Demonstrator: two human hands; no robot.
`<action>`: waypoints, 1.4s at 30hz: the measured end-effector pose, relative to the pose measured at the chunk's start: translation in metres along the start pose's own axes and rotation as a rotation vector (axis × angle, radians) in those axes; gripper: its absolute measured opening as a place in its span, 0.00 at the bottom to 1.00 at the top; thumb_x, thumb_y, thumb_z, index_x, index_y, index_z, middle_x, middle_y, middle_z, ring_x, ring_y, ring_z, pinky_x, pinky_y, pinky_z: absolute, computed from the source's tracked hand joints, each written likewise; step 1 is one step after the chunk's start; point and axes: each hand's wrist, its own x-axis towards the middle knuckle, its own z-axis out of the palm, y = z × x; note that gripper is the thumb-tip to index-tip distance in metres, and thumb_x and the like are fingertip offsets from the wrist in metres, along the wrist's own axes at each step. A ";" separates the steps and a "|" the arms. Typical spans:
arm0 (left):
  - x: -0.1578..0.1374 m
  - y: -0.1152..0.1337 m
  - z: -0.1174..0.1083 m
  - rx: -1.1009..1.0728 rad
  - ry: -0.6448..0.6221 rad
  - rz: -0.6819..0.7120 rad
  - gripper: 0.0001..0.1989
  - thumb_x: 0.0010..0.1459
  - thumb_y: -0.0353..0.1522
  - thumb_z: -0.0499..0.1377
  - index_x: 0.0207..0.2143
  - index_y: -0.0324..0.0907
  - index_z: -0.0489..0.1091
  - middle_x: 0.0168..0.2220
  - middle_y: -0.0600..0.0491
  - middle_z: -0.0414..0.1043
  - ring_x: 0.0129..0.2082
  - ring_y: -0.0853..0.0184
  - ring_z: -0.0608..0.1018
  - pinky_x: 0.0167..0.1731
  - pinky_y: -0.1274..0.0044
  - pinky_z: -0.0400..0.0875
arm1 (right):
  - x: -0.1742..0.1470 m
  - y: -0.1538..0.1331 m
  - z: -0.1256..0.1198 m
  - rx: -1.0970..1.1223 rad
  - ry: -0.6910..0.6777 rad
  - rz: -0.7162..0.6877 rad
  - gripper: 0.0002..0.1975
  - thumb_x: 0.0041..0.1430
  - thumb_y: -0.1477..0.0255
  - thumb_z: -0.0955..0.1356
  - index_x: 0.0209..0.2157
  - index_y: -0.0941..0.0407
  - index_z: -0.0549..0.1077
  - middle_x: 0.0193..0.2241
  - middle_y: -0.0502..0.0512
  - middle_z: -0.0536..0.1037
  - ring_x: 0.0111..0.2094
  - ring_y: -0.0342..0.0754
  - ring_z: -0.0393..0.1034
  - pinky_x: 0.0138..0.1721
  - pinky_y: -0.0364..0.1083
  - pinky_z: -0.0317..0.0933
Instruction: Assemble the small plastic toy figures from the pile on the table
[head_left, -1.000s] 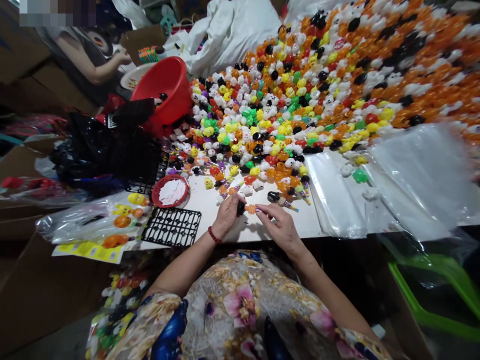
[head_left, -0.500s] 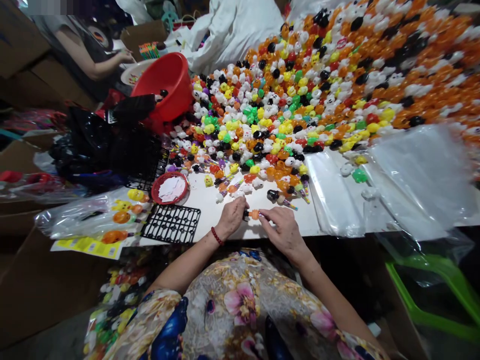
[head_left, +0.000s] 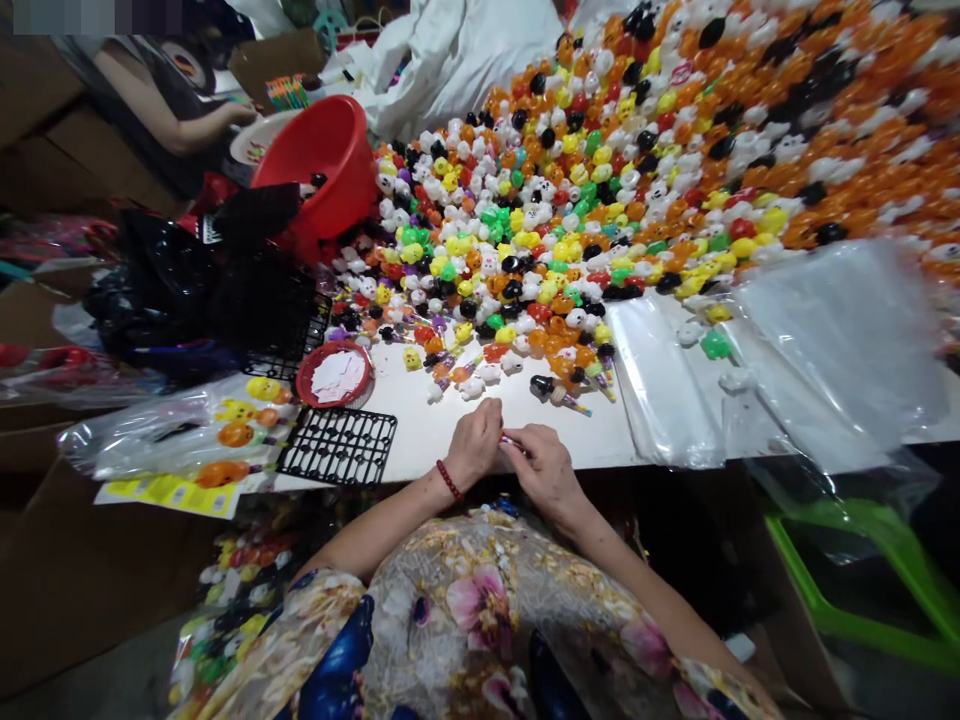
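My left hand (head_left: pixel 477 437) and my right hand (head_left: pixel 543 470) meet over the front edge of the white table (head_left: pixel 420 440). Between the right thumb and fingers I see a thin multicoloured stick (head_left: pixel 511 441), its far end running into the closed left fingers. What the left hand grips is mostly covered by those fingers. Beyond my right hand lies a black toy-headed stick (head_left: pixel 559 392) with a pale collar. Several more toy-topped sticks (head_left: pixel 454 368) and a row of white figure heads (head_left: pixel 489 374) lie just behind the hands.
A great heap of coloured plastic heads (head_left: pixel 540 215) covers the back. Leftward are a black grid tray (head_left: pixel 337 445), a red basket (head_left: pixel 358 390) of paper slips and a red tub (head_left: pixel 315 170). Clear plastic bags (head_left: pixel 664 390) lie right. A person's arm (head_left: pixel 161 110) shows far left.
My hands have come together, and the orange ribbed piece that showed between them is now hidden. The view has shifted slightly.
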 end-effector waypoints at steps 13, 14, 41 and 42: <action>0.041 -0.007 -0.008 0.355 0.144 0.226 0.06 0.63 0.33 0.56 0.41 0.42 0.67 0.40 0.46 0.71 0.43 0.58 0.72 0.46 0.67 0.66 | 0.021 0.064 -0.058 -0.234 0.457 0.186 0.18 0.66 0.62 0.62 0.48 0.55 0.76 0.41 0.63 0.79 0.44 0.58 0.71 0.48 0.59 0.63; 0.049 -0.007 -0.008 0.438 0.134 0.250 0.08 0.60 0.32 0.58 0.42 0.42 0.68 0.42 0.45 0.71 0.45 0.56 0.71 0.47 0.65 0.66 | 0.026 0.069 -0.063 -0.310 0.506 0.199 0.19 0.65 0.62 0.63 0.50 0.56 0.76 0.44 0.65 0.78 0.47 0.61 0.69 0.51 0.62 0.61; 0.002 -0.033 -0.052 -0.803 0.313 -0.334 0.27 0.54 0.57 0.57 0.27 0.41 0.64 0.16 0.58 0.66 0.13 0.76 0.62 0.13 0.83 0.53 | 0.077 0.006 0.024 0.013 -0.181 -0.278 0.13 0.69 0.72 0.59 0.47 0.55 0.74 0.35 0.58 0.75 0.38 0.50 0.70 0.42 0.48 0.66; 0.003 -0.032 -0.049 -0.792 0.304 -0.324 0.27 0.54 0.57 0.57 0.26 0.41 0.64 0.16 0.59 0.66 0.13 0.76 0.61 0.13 0.83 0.53 | 0.068 0.003 0.019 0.035 -0.179 -0.278 0.13 0.69 0.72 0.59 0.47 0.54 0.74 0.34 0.57 0.75 0.37 0.50 0.70 0.41 0.48 0.67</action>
